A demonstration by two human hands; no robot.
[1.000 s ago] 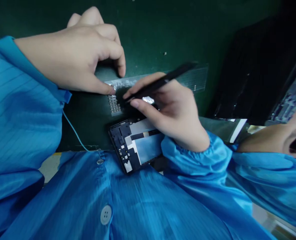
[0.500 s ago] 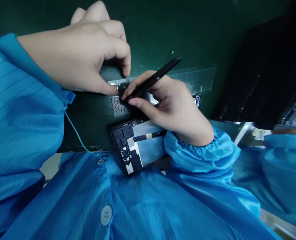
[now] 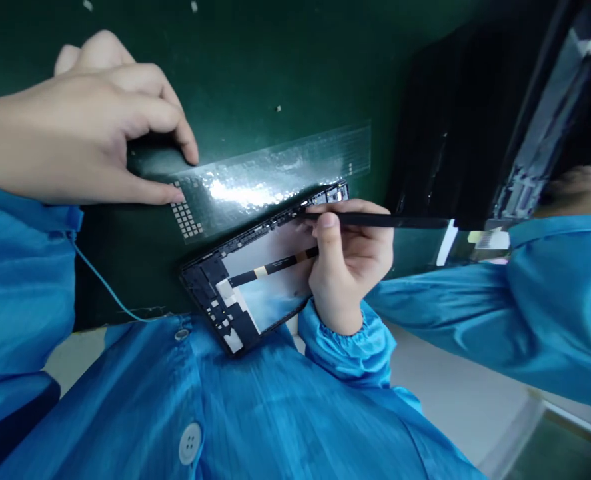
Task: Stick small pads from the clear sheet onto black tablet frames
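Note:
My left hand (image 3: 120,127) rests at the left end of a clear film strip (image 3: 285,160), thumb and index finger apart. The thumb tip lies on a grid of small pale square pads (image 3: 188,219) on the strip; the index fingertip touches its upper edge. My right hand (image 3: 352,267) is closed round black tweezers (image 3: 375,219). Their tip is at the upper edge of an opened tablet-like device (image 3: 270,300), with its silvery panel, dark ribbon cable and black frame exposed. Whether the tips hold a pad is too small to tell.
A large black object (image 3: 440,133) stands at the right of the green tabletop (image 3: 285,60). Beyond it are another person's blurred hand (image 3: 578,190) and blue sleeve (image 3: 560,267). A tiny loose piece (image 3: 278,108) lies above the strip. A blue cord (image 3: 110,290) runs from my left cuff.
My right hand and the tweezers have moved from the pad grid to the device's upper edge. My left thumb stays on the strip. The whole view has shifted.

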